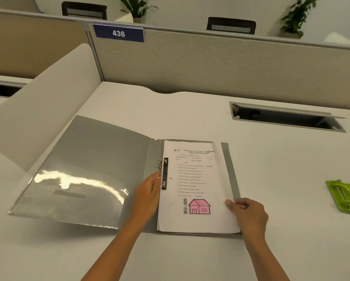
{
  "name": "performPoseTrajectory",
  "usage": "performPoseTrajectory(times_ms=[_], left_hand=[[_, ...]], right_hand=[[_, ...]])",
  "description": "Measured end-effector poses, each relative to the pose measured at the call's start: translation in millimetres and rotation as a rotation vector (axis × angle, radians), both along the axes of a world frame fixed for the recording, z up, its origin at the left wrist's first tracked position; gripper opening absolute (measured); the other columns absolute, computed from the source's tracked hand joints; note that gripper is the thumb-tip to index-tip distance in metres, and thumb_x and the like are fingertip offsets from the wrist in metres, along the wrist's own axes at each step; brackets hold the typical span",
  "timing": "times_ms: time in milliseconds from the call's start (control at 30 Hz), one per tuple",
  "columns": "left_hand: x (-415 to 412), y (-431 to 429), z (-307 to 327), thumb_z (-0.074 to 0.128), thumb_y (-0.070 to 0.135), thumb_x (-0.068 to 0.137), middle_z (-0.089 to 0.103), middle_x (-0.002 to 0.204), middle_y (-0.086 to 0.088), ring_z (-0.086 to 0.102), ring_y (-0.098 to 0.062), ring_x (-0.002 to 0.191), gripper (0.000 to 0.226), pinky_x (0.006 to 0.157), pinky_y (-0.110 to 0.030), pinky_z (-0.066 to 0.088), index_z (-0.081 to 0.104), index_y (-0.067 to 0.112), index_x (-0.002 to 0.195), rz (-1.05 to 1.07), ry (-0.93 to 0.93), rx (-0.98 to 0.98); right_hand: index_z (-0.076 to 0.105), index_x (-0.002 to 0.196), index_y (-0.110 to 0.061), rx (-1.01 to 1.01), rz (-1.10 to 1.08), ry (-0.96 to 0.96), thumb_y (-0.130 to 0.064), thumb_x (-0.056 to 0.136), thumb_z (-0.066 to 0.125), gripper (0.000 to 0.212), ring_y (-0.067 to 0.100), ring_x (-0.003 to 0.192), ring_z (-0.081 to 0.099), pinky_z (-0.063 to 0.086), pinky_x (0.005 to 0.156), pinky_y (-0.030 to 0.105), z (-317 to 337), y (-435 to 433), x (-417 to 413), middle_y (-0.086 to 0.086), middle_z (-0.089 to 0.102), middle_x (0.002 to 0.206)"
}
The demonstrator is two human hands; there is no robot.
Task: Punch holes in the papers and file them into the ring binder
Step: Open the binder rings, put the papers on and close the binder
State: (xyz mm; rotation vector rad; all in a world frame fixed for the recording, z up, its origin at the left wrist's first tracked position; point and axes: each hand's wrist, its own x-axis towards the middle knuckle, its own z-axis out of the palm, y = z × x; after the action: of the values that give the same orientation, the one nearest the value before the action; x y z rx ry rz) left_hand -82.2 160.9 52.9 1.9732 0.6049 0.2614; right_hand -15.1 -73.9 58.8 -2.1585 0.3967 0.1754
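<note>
Now the gray binder (89,159) lies open on the desk (190,118). The papers (196,179) sit on its right half, with a pink house drawn on the top sheet. The left hand (147,191) reaches to the metal rings (160,162) in the middle; I cannot tell if it grips them or only touches. The right hand (249,213) pinches the papers at their lower right edge, thumb on top. A green hole punch (345,196) sits well apart, far to the right.
</note>
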Motion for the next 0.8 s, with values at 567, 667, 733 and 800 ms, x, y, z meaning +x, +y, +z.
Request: performPoseTrajectory(times_ms=[567,667,733,800], left_hand=[[10,6,52,0.035,0.033,0.100,0.067,0.101,0.003,0.063,-0.010,0.087,0.033,0.069,-0.018,0.048,0.062,0.022,0.115,0.040,0.027,-0.207],[20,15,78,0.030,0.033,0.100,0.066,0.117,-0.007,0.067,-0.023,0.096,0.038,0.086,-0.036,0.054,0.060,0.015,0.116,0.043,0.007,-0.429],[20,21,99,0.030,0.035,0.100,0.067,0.115,-0.010,0.068,-0.027,0.094,0.041,0.082,-0.039,0.056,0.060,0.012,0.115,0.039,-0.012,-0.545],[17,29,115,0.031,0.044,0.098,0.069,0.106,-0.007,0.070,-0.023,0.089,0.044,0.073,-0.033,0.057,0.061,0.014,0.111,0.023,-0.009,-0.566]], right_hand=[[0.065,0.082,-0.016,0.020,0.116,-0.348,-0.018,0.085,0.064,0.004,0.004,0.069,0.061,0.046,0.058,0.012,82,40,-24,-0.009,0.065,0.074],[0.066,0.077,-0.017,0.136,0.240,-0.432,-0.015,0.082,0.067,0.005,0.005,0.064,0.063,0.048,0.058,0.008,110,78,-37,-0.012,0.066,0.070],[0.066,0.076,-0.018,0.150,0.356,-0.472,-0.017,0.080,0.067,0.005,0.004,0.065,0.064,0.052,0.063,0.016,120,107,-44,-0.011,0.067,0.067],[0.066,0.076,-0.019,0.105,0.475,-0.505,-0.020,0.080,0.065,0.004,0.006,0.065,0.064,0.053,0.066,0.022,125,134,-51,-0.008,0.069,0.068]])
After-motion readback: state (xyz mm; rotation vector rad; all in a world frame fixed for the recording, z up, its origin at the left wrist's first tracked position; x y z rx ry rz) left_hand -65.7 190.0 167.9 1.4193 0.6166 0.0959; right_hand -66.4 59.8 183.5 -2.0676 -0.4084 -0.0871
